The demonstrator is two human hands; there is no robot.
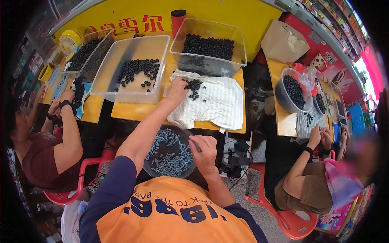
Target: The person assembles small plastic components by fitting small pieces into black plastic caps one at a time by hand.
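My left hand (177, 92) reaches over a white striped cloth (221, 103), its fingers curled at the edge of a small pile of black round pieces (195, 86). Its fingertips are partly hidden, and what they grip does not show. My right hand (204, 152) hovers at the right rim of a dark round bowl (187, 135) near my lap, thumb and fingers pressed together. Anything in that pinch is too small to make out. Many small bluish pieces (172, 162) lie loose in the bowl.
Behind the cloth stands a clear bin (210, 67) of black pieces; another clear bin (101, 87) is at left. A red tumbler (177, 22) stands behind. Seated people (56, 150) work on both sides. A power strip (235, 160) with cables lies right of the bowl.
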